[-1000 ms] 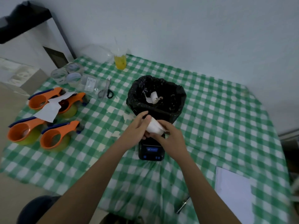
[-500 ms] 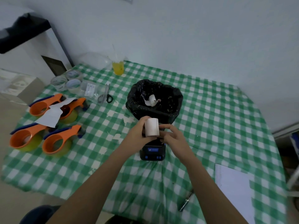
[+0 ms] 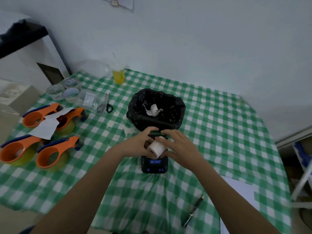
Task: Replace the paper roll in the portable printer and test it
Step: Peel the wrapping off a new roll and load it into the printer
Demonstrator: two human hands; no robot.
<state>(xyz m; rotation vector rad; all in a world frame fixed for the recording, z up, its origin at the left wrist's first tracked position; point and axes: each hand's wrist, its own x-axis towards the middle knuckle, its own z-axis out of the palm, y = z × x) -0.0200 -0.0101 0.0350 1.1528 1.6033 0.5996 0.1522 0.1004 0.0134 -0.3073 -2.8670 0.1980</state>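
Observation:
A small black portable printer (image 3: 154,165) with a lit blue display sits on the green checked tablecloth, its lid raised at the back. A white paper roll (image 3: 157,146) lies tilted over the printer's open top. My left hand (image 3: 136,145) grips the roll from the left. My right hand (image 3: 179,146) touches the roll's far end and the lid edge from the right. The printer's paper bay is hidden by my hands and the roll.
A black-lined bin (image 3: 156,110) with a used paper curl (image 3: 152,111) stands just behind the printer. Orange tape dispensers (image 3: 52,153) and scissors (image 3: 105,105) lie left. A pen (image 3: 194,211) and white sheet (image 3: 239,190) lie near right. A yellow drink (image 3: 118,76) stands at the back.
The roll went from upright in my left hand to tilted and lower, down onto the printer's open top. My right hand moved up over the roll. The camera tilted upward.

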